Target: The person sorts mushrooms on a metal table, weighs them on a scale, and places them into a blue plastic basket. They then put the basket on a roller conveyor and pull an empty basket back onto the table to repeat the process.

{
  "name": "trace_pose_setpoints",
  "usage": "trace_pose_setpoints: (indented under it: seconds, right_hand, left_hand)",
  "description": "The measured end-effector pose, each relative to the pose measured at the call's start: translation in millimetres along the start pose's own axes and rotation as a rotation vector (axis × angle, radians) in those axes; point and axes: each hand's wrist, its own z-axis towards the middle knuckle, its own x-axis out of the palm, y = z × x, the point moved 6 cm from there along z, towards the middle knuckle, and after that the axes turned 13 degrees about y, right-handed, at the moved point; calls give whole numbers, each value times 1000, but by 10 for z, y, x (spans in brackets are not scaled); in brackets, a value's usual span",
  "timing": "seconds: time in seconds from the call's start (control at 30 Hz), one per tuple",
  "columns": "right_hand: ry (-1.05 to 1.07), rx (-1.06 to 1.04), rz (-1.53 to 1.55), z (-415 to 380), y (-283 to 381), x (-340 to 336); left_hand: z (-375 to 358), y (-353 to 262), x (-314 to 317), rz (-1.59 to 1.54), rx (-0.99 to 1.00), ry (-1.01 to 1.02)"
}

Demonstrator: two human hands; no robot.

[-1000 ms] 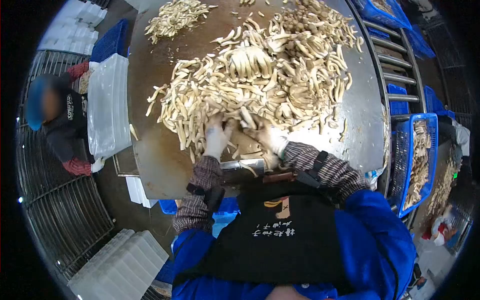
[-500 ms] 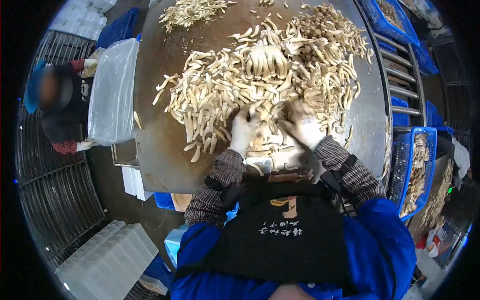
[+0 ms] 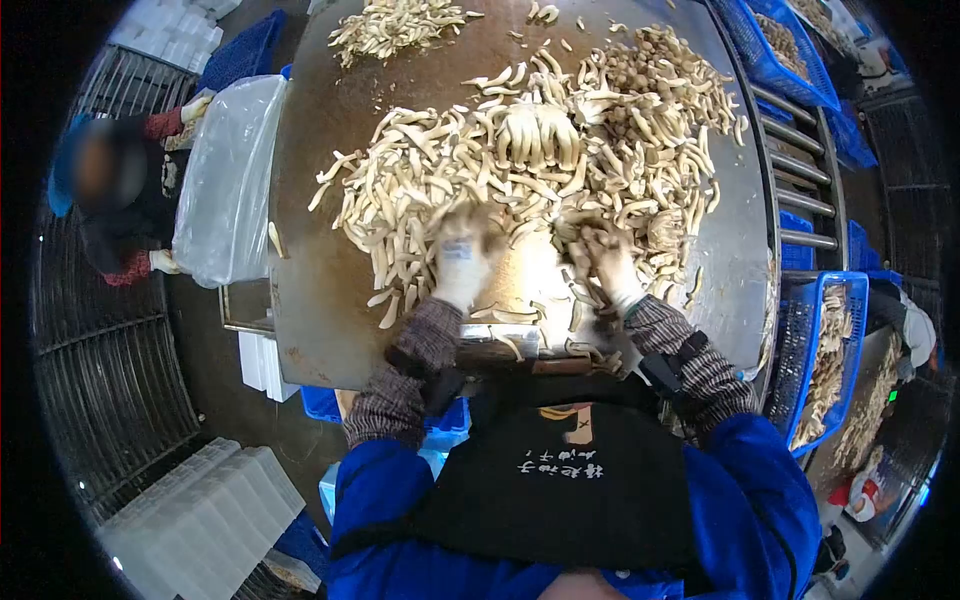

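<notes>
A broad heap of loose mushrooms with pale stems and brownish caps covers the middle of the metal table. At its near left edge my left hand, in a white glove with blue print, touches the mushrooms; motion smears its fingers. My right hand, gloved too, reaches into the near right side of the heap. Its dark fingertips are blurred among the stems. Between the hands lies a bright patch of table with a few loose stems. A joined mushroom cluster rests on the heap beyond them.
A smaller mushroom pile sits at the far left of the metal table. Blue crates with mushrooms and a roller conveyor stand on the right. At left, a person stands beside a plastic-lined container.
My hands have moved apart: the left has shifted left, the right slightly toward me. More bare surface shows between them. The other person's upper hand has moved up to the liner's edge.
</notes>
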Motion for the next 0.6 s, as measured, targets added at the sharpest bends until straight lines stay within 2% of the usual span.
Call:
trace_pose_setpoints:
  seconds: [0.03, 0.07, 0.1, 0.13, 0.17, 0.2, 0.27, 0.3, 0.33, 0.37, 0.43, 0.47, 0.5, 0.57, 0.6]
  right_hand:
    - [-32, 159, 356, 32, 77, 238]
    - [-31, 161, -13, 36, 298, 415]
    - [-27, 159, -385, 44, 444, 561]
    - [-63, 121, -379, 120, 232, 588]
    - [-98, 82, -374, 193, 23, 616]
    - [-102, -3, -334, 331, -307, 496]
    - [-207, 87, -322, 316, -160, 433]
    - [-109, 309, -274, 263, 61, 472]
    - [3, 534, -249, 177, 297, 525]
    - [178, 408, -203, 245, -40, 485]
    - [275, -63, -426, 203, 78, 750]
    - [292, -83, -769, 145, 145, 748]
    - [293, -84, -768, 147, 219, 669]
    - [-7, -169, -1481, 188, 542, 441]
    - [8, 18, -1425, 269, 302, 240]
  left_hand:
    - [-14, -166, 83, -415, -23, 104]
    - [-54, -305, 294, -803, -45, 174]
    - [-122, -421, 474, -1321, -38, 324]
    - [-214, -533, 659, -1817, -137, 448]
    - [-182, -373, 1030, -2077, -200, 292]
    - [-187, -373, 887, -2016, -204, 259]
    - [-245, -320, 651, -1927, -245, 167]
    - [-280, -291, 541, -1835, -231, 129]
    - [-332, -178, 587, -1766, -287, 173]
    - [-356, -89, 640, -1694, -339, 219]
    - [-317, -19, 691, -1631, -334, 164]
    - [-296, 21, 676, -1566, -330, 111]
    - [-274, 65, 690, -1565, -331, 109]
    - [-250, 273, 715, -1397, -242, -33]
    - [-276, 355, 812, -1652, -220, -86]
